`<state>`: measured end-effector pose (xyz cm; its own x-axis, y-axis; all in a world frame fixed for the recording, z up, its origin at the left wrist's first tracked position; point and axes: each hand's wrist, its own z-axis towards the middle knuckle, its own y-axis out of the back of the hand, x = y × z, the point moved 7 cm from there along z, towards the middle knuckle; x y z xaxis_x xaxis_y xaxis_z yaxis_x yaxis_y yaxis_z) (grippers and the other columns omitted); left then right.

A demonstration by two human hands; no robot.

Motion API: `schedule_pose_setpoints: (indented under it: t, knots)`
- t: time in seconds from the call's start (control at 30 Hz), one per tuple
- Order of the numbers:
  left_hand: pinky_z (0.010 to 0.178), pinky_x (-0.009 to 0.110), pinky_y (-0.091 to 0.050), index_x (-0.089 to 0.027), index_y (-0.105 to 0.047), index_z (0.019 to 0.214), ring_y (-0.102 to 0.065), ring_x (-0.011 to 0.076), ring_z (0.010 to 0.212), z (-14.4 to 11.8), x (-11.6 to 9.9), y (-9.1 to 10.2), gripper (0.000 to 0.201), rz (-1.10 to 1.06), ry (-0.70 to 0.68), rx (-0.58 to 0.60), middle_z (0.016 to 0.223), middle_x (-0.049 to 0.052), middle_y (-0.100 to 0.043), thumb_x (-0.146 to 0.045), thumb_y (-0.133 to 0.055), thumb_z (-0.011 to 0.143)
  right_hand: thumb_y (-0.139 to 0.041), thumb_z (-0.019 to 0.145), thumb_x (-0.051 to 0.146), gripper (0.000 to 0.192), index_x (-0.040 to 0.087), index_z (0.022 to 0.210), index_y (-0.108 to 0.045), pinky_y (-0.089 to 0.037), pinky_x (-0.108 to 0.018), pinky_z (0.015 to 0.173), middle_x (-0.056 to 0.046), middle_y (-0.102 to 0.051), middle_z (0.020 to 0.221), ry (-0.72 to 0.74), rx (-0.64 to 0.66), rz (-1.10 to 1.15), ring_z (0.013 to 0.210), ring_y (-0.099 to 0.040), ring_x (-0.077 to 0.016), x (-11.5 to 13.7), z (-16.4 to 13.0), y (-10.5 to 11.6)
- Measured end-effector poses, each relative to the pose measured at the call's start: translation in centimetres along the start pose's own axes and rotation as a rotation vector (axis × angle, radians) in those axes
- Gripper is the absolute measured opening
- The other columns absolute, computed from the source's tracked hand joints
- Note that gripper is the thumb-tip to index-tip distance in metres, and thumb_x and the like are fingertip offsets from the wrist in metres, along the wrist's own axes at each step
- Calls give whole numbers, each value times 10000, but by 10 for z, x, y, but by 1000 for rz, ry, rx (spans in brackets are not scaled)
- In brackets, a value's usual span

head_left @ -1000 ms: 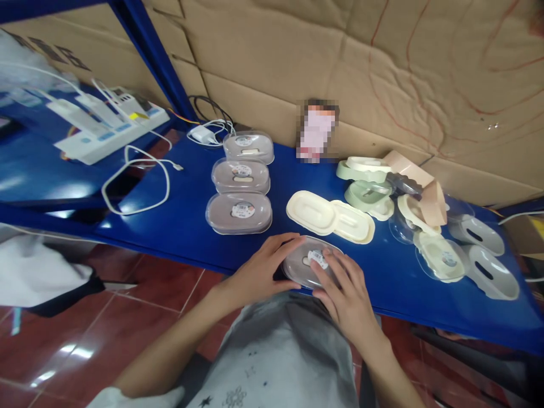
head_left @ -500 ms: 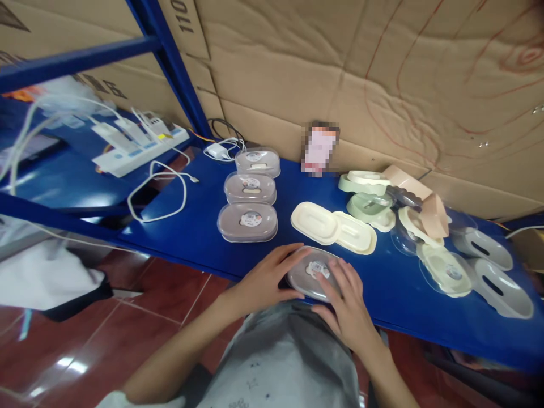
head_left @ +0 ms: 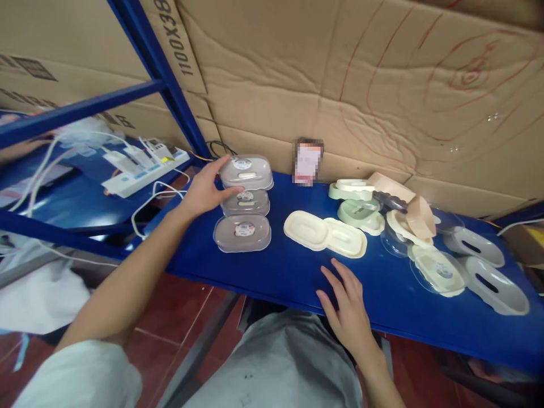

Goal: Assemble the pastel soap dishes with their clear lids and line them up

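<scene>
My left hand (head_left: 208, 190) reaches to the back of the blue table, thumb and fingers spread around the left end of a clear-lidded soap box (head_left: 246, 173). That box has a round label and stands at the back of a row, apparently on top of another. In front of it are a second soap box (head_left: 255, 203) and a third soap box (head_left: 242, 233), each labelled. Over the front edge, my right hand (head_left: 346, 303) holds nothing, its fingers apart. Nearest to it lie two cream oval trays (head_left: 308, 229), overlapping.
To the right are green holders (head_left: 359, 214), a peach-coloured piece (head_left: 420, 215), a cream tray with clear lid (head_left: 442, 269) and grey slotted trays (head_left: 495, 286). A phone (head_left: 308, 161) leans on the cardboard (head_left: 272, 85). A power strip (head_left: 144, 173) with cables lies left, past the blue frame (head_left: 170, 96).
My left hand has carried the soap box from the front edge to the back of the row at left. My right hand has let go of it. The view has shifted slightly.
</scene>
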<state>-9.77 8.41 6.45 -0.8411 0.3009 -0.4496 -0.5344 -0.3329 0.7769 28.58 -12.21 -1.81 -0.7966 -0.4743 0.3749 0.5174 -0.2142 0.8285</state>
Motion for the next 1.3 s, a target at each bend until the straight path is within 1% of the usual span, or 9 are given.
schedule_pose_setpoints:
  t: [0.17,0.33,0.4,0.5,0.6,0.7,0.87,1.03,1.3]
  knots:
    - [1223,520,-470,-56,-319,1632,-489,353,1516,13,23,-26,914,-71,-3,112,1687,159,-446,-675,-609,1024,-588,1087,317,461,290,1545,-541,-532,-583,1155,-131,-546,1615,-10,13,9,1481,-541,-348,4,0,-1]
    - [1284,588,-416,-102,-224,1681,-422,376,1579,7,20,-14,1051,-40,-23,81,1734,225,-352,-660,-736,954,-552,1108,359,480,315,1583,-494,-476,-557,1214,-98,-468,1693,-24,111,47,1560,-454,-314,-9,8,8]
    - [1336,602,-340,-187,-253,1690,-330,371,1632,-7,-6,-1,953,-19,-57,-3,1749,166,-338,-620,-716,977,-530,1117,370,503,317,1613,-462,-431,-587,1237,-98,-440,1716,-44,124,-22,1583,-423,-324,-26,13,13]
    - [1257,536,-478,-265,-446,1596,-513,311,1511,-49,-79,3,529,-26,-218,-115,1600,62,-537,-390,-566,1096,-505,1124,400,534,285,1641,-429,-353,-659,1254,-128,-428,1723,-109,86,-160,1603,-386,-364,-53,19,20]
    - [1181,488,-540,-257,-551,1513,-610,276,1416,-96,-154,-44,405,-27,-418,129,1544,80,-610,-284,-529,1109,-508,1125,419,520,278,1622,-454,-324,-656,1257,-119,-484,1689,-131,89,-204,1590,-403,-363,-66,18,23]
    - [1214,576,-456,-200,-575,1501,-556,349,1471,-128,-192,-91,405,59,-525,259,1574,150,-588,-214,-522,1100,-526,1122,383,404,298,1516,-568,-350,-590,1243,-84,-591,1601,-88,97,-161,1495,-521,-316,-67,11,32]
    - [1100,509,-471,-210,-667,1331,-710,255,1130,-147,-197,-106,291,-30,-553,266,1222,91,-749,-118,-544,1084,-560,1099,404,420,267,1494,-601,-438,-544,1147,-116,-633,1540,-227,-127,-270,1367,-597,-335,-99,-2,74]
    - [1053,411,-482,-202,-659,1306,-687,212,1132,-171,-215,-100,291,-257,-670,395,1150,64,-745,-71,-543,1073,-513,1091,507,559,241,1583,-524,-381,-624,1182,-160,-517,1653,-360,-172,-491,1477,-485,-401,-132,7,92]
    - [1194,602,-368,-255,-639,1392,-575,323,1387,-178,-206,-102,350,-164,-502,297,1474,144,-628,-173,-620,1052,-533,1069,522,553,201,1515,-600,-371,-705,1172,-210,-553,1609,-569,-259,-611,1484,-499,-449,-159,-27,105]
